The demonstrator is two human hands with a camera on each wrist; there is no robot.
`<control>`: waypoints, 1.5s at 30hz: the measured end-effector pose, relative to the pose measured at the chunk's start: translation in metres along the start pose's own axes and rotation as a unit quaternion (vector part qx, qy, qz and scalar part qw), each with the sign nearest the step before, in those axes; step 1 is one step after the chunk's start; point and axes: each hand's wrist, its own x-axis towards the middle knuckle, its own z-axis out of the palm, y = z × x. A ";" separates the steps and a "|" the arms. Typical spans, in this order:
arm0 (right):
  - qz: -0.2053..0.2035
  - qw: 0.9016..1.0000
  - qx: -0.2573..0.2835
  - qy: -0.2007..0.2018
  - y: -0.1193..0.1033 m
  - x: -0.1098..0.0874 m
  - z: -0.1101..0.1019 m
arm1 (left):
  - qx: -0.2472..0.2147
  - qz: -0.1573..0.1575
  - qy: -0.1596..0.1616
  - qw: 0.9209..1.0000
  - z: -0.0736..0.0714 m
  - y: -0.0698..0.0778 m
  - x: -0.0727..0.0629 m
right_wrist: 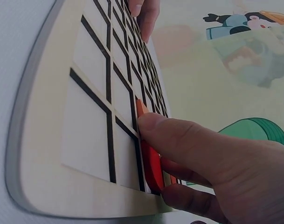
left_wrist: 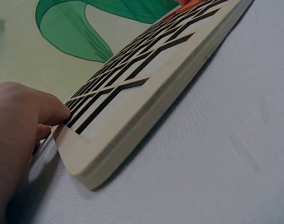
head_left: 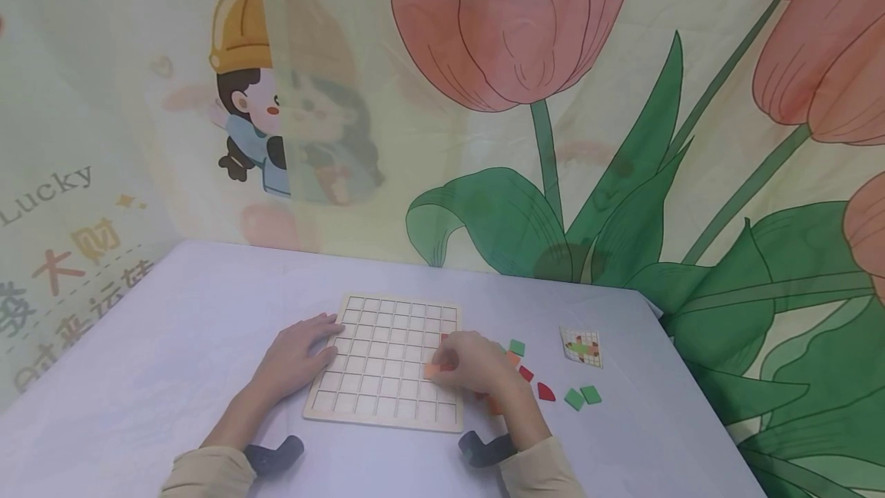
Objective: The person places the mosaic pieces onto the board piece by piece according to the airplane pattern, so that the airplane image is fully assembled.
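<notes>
A pale wooden grid board (head_left: 376, 386) lies flat on the table. My left hand (head_left: 293, 356) rests at its left edge, with thumb and fingertips touching the frame in the left wrist view (left_wrist: 25, 123). Over the right part of the grid, my right hand (head_left: 477, 363) pinches an orange tile (head_left: 432, 370). In the right wrist view the thumb presses on that orange tile (right_wrist: 141, 107), and a red piece (right_wrist: 152, 169) shows just below the thumb. Another bit of red (head_left: 445, 337) lies in the grid behind the right hand, partly hidden by it.
Right of the board lie loose pieces: green squares (head_left: 575, 399), a red quarter-circle (head_left: 546, 391), a small red tile (head_left: 526, 373) and orange ones partly under the right arm. A small pattern card (head_left: 582, 347) lies farther right. A printed cloth (head_left: 477, 229) hangs behind the table.
</notes>
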 end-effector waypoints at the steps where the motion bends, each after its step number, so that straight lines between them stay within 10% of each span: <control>1: 0.000 1.000 0.001 0.001 0.000 0.000 0.000 | 0.000 0.000 0.000 1.000 0.000 0.000 0.000; 45: 0.003 1.000 0.028 -0.008 0.005 0.001 0.000 | 0.003 -0.004 0.005 1.000 -0.001 0.003 -0.002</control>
